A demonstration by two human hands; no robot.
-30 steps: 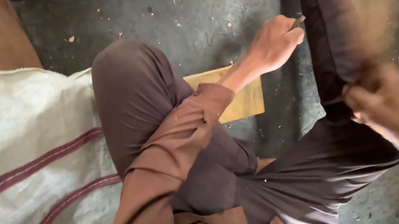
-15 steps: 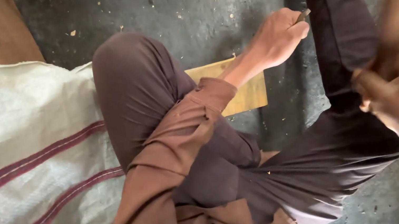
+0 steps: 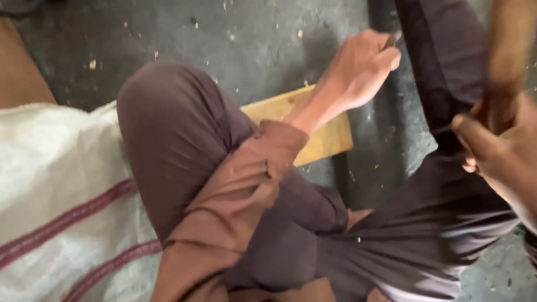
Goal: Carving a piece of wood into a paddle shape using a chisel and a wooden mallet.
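Raised higher since the earlier frame, my right hand (image 3: 509,149) gripped a blurred wooden handle (image 3: 519,10); my left hand (image 3: 364,71) pinched a thin metal tool (image 3: 394,39) near the plank (image 3: 323,131). Steadying that tool seemed wisest.

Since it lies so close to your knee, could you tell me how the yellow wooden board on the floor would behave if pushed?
The yellow wooden board looks flat and stiff, so it would probably slide rather than roll or tip. The concrete floor looks rough and gritty, so it may drag. The left hand hovers just above it.
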